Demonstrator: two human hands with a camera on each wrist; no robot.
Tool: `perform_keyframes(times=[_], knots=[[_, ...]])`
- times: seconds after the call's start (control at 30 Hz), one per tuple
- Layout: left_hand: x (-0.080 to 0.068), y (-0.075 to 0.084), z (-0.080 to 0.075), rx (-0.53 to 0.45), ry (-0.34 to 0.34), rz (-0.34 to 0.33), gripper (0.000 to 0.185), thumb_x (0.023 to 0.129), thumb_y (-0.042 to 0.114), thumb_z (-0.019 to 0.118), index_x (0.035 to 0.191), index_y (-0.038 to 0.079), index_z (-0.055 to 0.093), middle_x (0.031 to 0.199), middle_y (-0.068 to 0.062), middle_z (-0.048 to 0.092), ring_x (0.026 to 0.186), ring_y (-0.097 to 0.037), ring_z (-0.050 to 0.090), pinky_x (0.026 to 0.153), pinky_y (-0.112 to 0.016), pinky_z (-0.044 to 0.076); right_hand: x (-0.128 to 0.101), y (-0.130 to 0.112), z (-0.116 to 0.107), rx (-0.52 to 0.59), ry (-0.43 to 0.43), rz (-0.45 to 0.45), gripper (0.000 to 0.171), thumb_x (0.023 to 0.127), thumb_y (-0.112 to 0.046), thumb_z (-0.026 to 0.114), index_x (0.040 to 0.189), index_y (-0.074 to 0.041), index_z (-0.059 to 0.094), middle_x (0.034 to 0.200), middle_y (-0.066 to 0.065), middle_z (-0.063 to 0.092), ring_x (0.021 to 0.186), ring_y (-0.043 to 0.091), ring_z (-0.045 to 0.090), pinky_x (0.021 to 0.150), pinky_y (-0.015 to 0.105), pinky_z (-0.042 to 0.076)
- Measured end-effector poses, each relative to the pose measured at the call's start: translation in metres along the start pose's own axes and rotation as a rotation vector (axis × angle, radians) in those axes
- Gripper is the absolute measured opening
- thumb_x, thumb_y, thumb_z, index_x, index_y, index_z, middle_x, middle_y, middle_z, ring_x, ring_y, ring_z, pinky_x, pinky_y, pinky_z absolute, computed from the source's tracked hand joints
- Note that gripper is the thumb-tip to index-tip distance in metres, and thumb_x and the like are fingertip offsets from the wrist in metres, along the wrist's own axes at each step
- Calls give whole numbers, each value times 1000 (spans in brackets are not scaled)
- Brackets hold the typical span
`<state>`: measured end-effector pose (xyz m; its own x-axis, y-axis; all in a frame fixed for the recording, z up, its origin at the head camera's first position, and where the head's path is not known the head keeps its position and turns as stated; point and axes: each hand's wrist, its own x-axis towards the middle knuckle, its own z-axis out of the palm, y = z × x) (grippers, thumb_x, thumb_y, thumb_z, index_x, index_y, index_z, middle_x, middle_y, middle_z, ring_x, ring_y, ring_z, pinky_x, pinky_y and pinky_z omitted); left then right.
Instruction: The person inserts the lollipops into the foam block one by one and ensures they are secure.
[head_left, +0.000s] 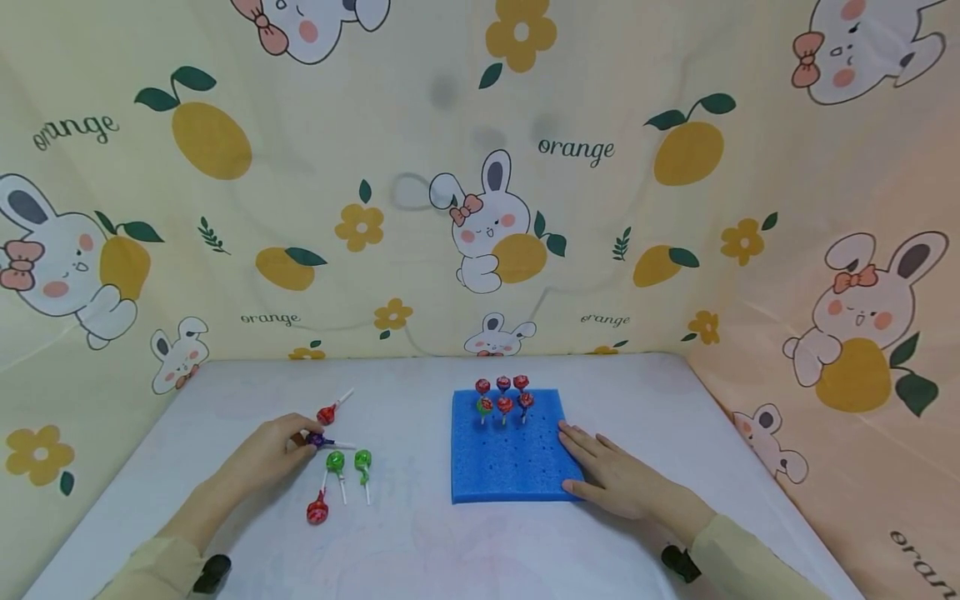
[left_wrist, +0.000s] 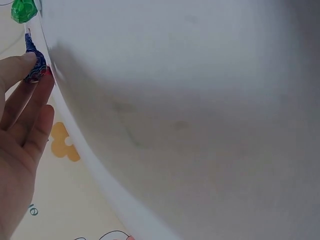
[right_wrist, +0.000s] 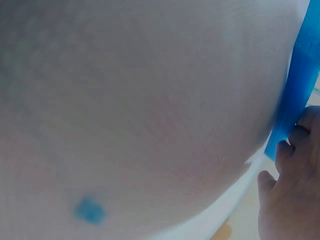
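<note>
My left hand (head_left: 272, 452) pinches the head of a dark blue-purple lollipop (head_left: 318, 439) between thumb and fingers; its white stick points right. In the left wrist view the shiny blue wrapper (left_wrist: 37, 65) shows between the thumb and fingertips. Around that hand lie a red lollipop (head_left: 327, 414), two green lollipops (head_left: 335, 461) and another red lollipop (head_left: 317, 510). My right hand (head_left: 617, 475) rests with extended fingers on the right edge of a blue foam board (head_left: 487, 467). Several wrapped lollipops (head_left: 504, 405) stand upright in two rows at the board's far side.
Rows of small holes mark the foam board's top. The white table (head_left: 405, 542) backs onto a patterned curtain (head_left: 420, 108) with rabbits and oranges, which also hangs at both sides. A dark band (head_left: 213, 573) sits at the left wrist.
</note>
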<state>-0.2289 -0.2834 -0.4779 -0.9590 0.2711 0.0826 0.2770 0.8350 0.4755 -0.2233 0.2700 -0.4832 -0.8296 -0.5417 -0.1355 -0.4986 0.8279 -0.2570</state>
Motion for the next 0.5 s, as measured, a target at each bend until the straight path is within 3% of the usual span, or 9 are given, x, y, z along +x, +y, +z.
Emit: perform_keyframes(times=[0.5], knots=[[-3,9,3,-38,186,73,28,91,3,78,118,8,73,117,-8,69,96,-21,69,80,-41,61,1,2,3,-4,9,5,91,101,-71,43,165,-10,24,174,8,16,158,33,20,125,61,18]])
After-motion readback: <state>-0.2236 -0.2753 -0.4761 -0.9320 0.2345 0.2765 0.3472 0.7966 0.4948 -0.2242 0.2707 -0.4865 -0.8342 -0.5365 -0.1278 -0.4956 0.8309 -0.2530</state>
